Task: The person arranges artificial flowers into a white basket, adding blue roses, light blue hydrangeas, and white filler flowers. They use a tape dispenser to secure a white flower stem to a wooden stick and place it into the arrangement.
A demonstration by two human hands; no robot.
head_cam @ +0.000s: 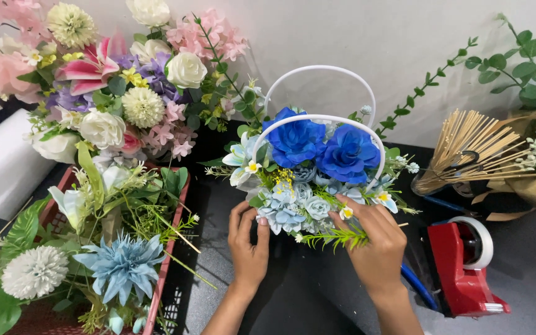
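A flower arrangement stands mid-table: two deep blue roses (322, 147), pale blue blooms (290, 205) and small white flowers, under two white hoop handles (317, 71). My left hand (248, 245) rests against the arrangement's lower left side, fingers up and slightly spread, holding nothing I can see. My right hand (375, 242) presses at the lower right front, fingers closed on a thin green fern sprig (336, 236) that pokes leftward out of the flowers.
A red crate (167, 260) of loose artificial flowers sits at the left, with a tall pink, white and purple bouquet (110, 80) behind it. At right stand a red tape dispenser (463, 260), a bundle of wooden sticks (466, 146) with scissors, and eucalyptus stems (522, 62).
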